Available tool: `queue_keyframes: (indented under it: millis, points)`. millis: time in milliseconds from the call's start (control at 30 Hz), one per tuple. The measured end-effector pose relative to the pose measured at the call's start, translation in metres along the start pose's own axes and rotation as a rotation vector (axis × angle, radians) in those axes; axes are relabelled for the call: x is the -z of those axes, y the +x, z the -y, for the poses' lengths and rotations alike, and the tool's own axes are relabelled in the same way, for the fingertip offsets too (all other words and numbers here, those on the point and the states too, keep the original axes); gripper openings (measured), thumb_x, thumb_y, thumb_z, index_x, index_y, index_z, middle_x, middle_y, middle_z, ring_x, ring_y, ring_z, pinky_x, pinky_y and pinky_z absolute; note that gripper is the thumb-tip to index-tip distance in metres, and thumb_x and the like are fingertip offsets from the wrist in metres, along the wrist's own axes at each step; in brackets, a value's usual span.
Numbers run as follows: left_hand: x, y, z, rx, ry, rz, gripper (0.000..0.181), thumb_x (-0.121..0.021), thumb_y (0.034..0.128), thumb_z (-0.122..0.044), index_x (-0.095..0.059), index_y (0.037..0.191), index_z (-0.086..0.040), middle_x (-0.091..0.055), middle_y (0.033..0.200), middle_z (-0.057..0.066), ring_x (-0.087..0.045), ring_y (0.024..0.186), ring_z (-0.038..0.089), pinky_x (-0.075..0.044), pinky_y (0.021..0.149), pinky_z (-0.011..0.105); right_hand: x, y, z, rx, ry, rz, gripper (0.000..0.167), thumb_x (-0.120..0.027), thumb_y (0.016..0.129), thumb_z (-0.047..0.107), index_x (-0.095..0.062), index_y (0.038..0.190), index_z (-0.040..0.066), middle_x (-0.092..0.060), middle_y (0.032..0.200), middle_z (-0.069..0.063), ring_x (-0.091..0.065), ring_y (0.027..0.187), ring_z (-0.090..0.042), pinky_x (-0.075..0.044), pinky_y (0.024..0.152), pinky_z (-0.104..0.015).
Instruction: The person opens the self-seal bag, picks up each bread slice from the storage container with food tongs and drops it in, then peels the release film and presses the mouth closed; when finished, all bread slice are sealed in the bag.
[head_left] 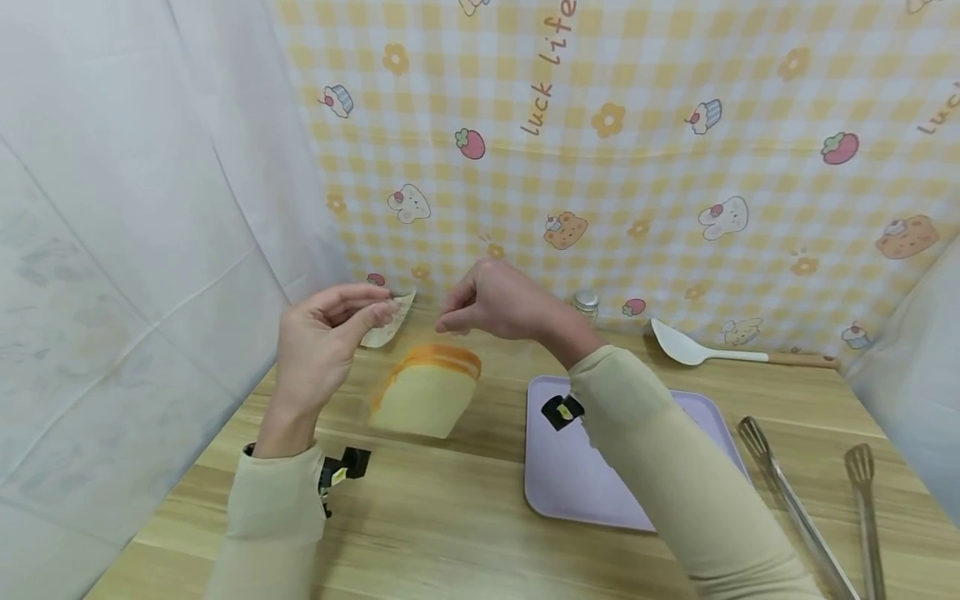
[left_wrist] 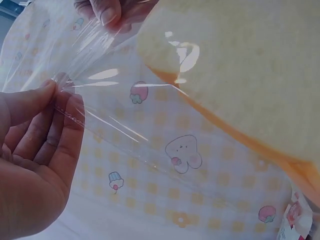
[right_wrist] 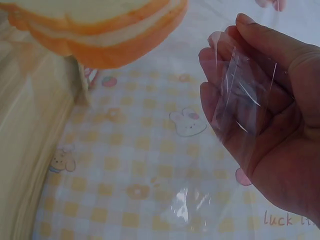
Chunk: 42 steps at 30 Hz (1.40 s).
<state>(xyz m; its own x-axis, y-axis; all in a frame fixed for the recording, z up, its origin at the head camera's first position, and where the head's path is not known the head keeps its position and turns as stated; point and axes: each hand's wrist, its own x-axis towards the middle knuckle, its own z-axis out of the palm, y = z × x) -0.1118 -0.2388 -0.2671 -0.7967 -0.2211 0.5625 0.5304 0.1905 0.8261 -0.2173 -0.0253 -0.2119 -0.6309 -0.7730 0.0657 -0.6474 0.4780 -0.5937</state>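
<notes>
Two slices of bread [head_left: 427, 396] with orange-brown crusts hang in a clear plastic bag [left_wrist: 112, 115] above the table. The bag is hard to make out in the head view. My left hand [head_left: 318, 337] pinches its film between thumb and fingers, left of the bread. On the other side, my right hand [head_left: 502, 300] holds gathered film with curled fingers; the right wrist view shows the film [right_wrist: 242, 100] lying across those fingers. Both hands are higher than the bread [right_wrist: 115, 45] in the head view, apart from each other.
A printed paper piece [head_left: 392, 325] lies behind my left hand. A small lidded jar [head_left: 585, 302] stands by the patterned backdrop. The lilac tray [head_left: 562, 483] lies beneath my right forearm. Farther right are a white spatula [head_left: 678, 343] and metal tongs [head_left: 795, 500] with slotted ends.
</notes>
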Motion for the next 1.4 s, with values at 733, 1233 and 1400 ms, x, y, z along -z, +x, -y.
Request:
queue_keyframes:
  millis: [733, 1233, 1400]
  points:
    - [0.015, 0.003, -0.002, 0.041, 0.047, -0.100, 0.013, -0.079, 0.0910, 0.005, -0.077, 0.104, 0.009, -0.081, 0.086, -0.006, -0.076, 0.073, 0.008, -0.059, 0.060, 0.021, 0.011, -0.029, -0.047, -0.059, 0.030, -0.047, 0.014, -0.075, 0.100, 0.024, -0.086, 0.095, 0.018, -0.082, 0.092, 0.000, -0.075, 0.084, -0.014, -0.060, 0.082, -0.036]
    - [0.021, 0.007, 0.003, 0.098, -0.174, -0.164, 0.012, -0.078, 0.0891, 0.010, -0.076, 0.101, 0.011, -0.080, 0.081, 0.002, -0.074, 0.068, 0.012, -0.062, 0.058, 0.029, 0.012, -0.045, -0.062, -0.098, 0.223, -0.187, 0.014, -0.077, 0.099, 0.024, -0.085, 0.093, 0.014, -0.079, 0.083, -0.002, -0.077, 0.085, -0.027, -0.062, 0.082, -0.035]
    - [0.024, 0.008, 0.005, 0.103, -0.204, -0.147, 0.012, -0.076, 0.0897, 0.011, -0.079, 0.099, 0.004, -0.081, 0.083, 0.004, -0.075, 0.066, 0.012, -0.062, 0.059, 0.029, 0.010, -0.048, -0.066, -0.037, 0.308, -0.207, 0.015, -0.076, 0.100, 0.022, -0.085, 0.098, 0.011, -0.080, 0.086, -0.005, -0.077, 0.086, -0.027, -0.063, 0.085, -0.039]
